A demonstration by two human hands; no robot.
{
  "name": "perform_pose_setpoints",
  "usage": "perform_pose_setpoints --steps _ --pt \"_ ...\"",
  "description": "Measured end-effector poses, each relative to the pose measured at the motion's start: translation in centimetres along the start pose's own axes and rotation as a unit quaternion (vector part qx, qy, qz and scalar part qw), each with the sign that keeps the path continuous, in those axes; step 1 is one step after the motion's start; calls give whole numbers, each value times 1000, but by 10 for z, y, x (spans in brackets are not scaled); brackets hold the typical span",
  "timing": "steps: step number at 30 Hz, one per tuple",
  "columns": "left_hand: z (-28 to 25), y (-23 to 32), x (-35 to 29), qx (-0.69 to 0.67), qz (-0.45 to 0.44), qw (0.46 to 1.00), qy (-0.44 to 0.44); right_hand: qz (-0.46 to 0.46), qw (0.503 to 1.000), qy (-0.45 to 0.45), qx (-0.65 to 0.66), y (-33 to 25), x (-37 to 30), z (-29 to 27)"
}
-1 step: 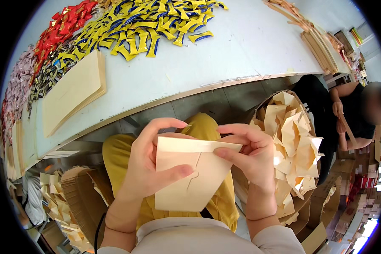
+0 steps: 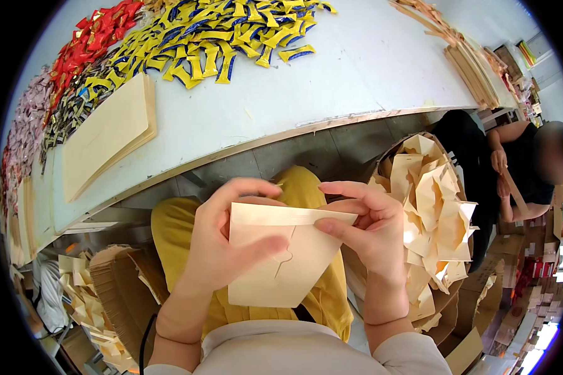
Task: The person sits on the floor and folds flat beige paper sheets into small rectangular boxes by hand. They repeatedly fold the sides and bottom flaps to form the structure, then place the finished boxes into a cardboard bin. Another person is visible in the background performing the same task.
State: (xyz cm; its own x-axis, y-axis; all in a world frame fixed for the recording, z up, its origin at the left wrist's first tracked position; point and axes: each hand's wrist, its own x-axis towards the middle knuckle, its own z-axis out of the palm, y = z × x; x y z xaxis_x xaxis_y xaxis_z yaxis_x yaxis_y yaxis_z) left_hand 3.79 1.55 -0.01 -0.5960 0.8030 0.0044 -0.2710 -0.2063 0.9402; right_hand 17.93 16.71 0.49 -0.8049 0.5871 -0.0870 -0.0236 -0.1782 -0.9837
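Note:
A cream-coloured folded card [image 2: 266, 275] is held above my lap, with a narrow folded strip along its top edge and a curved cut line down its front. My left hand [image 2: 225, 240] is around its left side, the thumb lying across the front and the fingers behind, partly hidden. That thumb and the fingertips are slightly blurred. My right hand [image 2: 369, 228] pinches the top right corner of the card between thumb and fingers, with the index finger raised above the edge.
A white table [image 2: 356, 75] bears heaps of yellow-and-blue wrapped sweets [image 2: 213, 37], red ones [image 2: 94, 40] and a stack of cream card sheets [image 2: 112, 137]. Right of me stands a box full of folded cards [image 2: 431, 212]; an open cardboard box [image 2: 122, 275] stands left. A co-worker [image 2: 519, 162] sits at right.
My left thumb has shifted slightly up and right over the card, and the left fingertips have moved a little. The card has risen slightly; my right hand stays nearly still.

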Motion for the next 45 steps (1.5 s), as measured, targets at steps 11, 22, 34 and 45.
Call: perform_pose_setpoints --steps 11,22,34,45 --pt "-4 -1 4 236 20 970 54 -172 959 -39 -224 12 12 3" --pt "0 3 3 276 72 956 65 -396 791 -88 -458 6 21 8" --pt "-4 2 2 290 43 954 54 -260 879 -77 -392 -4 12 22" --pt "-5 -4 5 317 71 945 22 -219 881 -95 -408 -3 15 17"
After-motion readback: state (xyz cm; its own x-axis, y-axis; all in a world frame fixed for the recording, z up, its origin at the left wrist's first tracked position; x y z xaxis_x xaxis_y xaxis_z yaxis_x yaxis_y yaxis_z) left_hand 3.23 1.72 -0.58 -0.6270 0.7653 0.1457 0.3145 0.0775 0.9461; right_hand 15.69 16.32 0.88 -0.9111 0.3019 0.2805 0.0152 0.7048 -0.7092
